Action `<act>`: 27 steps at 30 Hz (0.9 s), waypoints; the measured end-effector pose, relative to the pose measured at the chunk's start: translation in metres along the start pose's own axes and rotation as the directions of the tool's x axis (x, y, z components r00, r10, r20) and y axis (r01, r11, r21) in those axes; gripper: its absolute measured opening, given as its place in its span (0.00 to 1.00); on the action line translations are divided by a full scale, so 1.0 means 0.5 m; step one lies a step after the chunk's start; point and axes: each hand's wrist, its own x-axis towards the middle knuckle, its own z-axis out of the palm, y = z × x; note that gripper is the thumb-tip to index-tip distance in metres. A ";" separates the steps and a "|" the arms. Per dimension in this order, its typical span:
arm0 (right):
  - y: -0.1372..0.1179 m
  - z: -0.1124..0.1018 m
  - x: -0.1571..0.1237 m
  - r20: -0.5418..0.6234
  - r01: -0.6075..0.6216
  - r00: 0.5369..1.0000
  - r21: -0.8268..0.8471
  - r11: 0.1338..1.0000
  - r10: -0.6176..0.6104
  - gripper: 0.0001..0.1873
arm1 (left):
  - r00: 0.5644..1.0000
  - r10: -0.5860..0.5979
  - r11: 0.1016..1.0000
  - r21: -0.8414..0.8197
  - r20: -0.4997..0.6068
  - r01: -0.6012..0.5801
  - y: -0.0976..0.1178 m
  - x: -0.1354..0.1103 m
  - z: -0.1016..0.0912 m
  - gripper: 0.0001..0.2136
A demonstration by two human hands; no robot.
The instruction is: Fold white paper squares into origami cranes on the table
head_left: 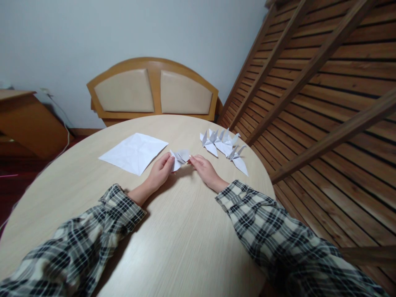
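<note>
Between my two hands, above the middle of the table, is a folded white paper crane (pixel 180 159). My left hand (pixel 161 170) is closed on its left side, with the thumb on top. The fingertips of my right hand (pixel 203 168) pinch the crane's right end. Some of the crane is hidden behind my fingers. To the left of my left hand lies a white square of paper (pixel 136 152) with crease lines, one corner pointing toward me. Several finished paper cranes (pixel 216 142) stand in a cluster beyond my right hand, and one crane (pixel 237 159) sits a little nearer to me.
The round pale wooden table (pixel 173 239) fills the foreground. Behind it a wooden headboard (pixel 157 86) with two cream panels stands against the wall. A slatted wooden structure (pixel 334 103) slants along the right. At the far left is a brown desk (pixel 27 119) with a white cable (pixel 66 128) nearby.
</note>
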 end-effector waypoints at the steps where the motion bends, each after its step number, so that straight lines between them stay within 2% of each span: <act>1: 0.000 0.000 0.000 -0.017 -0.017 1.000 0.034 0.999 0.018 0.25 | 0.999 -0.020 1.000 -0.017 0.030 0.020 -0.004 0.000 0.000 0.10; 4: -0.003 -0.001 0.002 -0.065 -0.078 0.994 0.171 0.982 0.091 0.21 | 0.995 -0.054 0.999 -0.005 0.080 0.054 -0.009 -0.001 0.000 0.09; 8: -0.009 0.002 0.001 -0.061 -0.103 0.990 0.278 0.955 0.125 0.20 | 0.996 -0.033 0.999 0.041 0.077 0.030 -0.005 0.000 -0.001 0.08; 14: -0.024 0.013 -0.007 -0.010 -0.103 0.994 0.317 0.943 0.112 0.18 | 0.996 -0.017 0.998 0.059 0.087 0.012 -0.003 0.002 -0.001 0.07; 18: -0.028 0.014 -0.007 -0.037 -0.122 0.989 0.310 0.943 0.140 0.16 | 0.998 -0.017 0.998 0.070 0.067 0.012 -0.005 0.002 -0.001 0.08; 21: -0.023 0.013 -0.004 -0.070 -0.153 0.980 0.334 0.930 0.186 0.17 | 0.998 -0.024 0.997 0.081 0.061 0.019 -0.007 0.002 -0.002 0.08; 27: -0.015 0.016 -0.003 -0.047 -0.208 0.968 0.389 0.897 0.245 0.22 | 0.997 -0.029 0.996 0.090 0.067 0.023 -0.011 0.003 0.000 0.08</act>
